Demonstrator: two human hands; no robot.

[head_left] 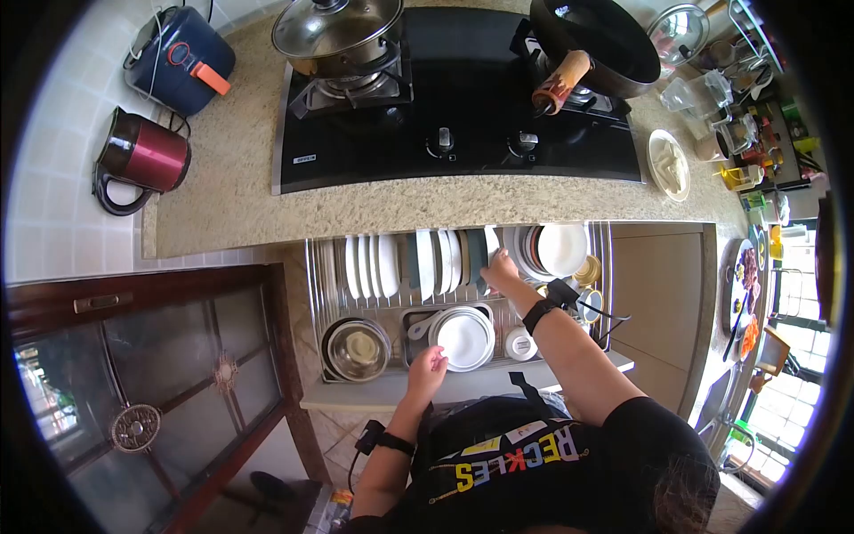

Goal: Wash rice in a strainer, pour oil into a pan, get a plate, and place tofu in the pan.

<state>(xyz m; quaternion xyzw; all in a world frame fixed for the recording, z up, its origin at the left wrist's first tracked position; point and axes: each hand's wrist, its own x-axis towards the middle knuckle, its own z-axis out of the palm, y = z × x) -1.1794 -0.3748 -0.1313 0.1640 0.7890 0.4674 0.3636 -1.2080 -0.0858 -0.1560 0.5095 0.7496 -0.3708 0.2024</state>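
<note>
My right hand reaches into the pulled-out dish rack, its fingers closed at the edge of an upright white dish. Beside it stand several upright plates and a white bowl. My left hand is at the left rim of a stack of round white bowls, fingers curled together; nothing shows in them. Left of the stack is a white spoon, and further left a metal bowl. A small white lidded jar sits to the right.
Above the drawer, the stone counter holds a black stove with a lidded pot and a wok. A red kettle stands left. A framed glass door borders the drawer's left.
</note>
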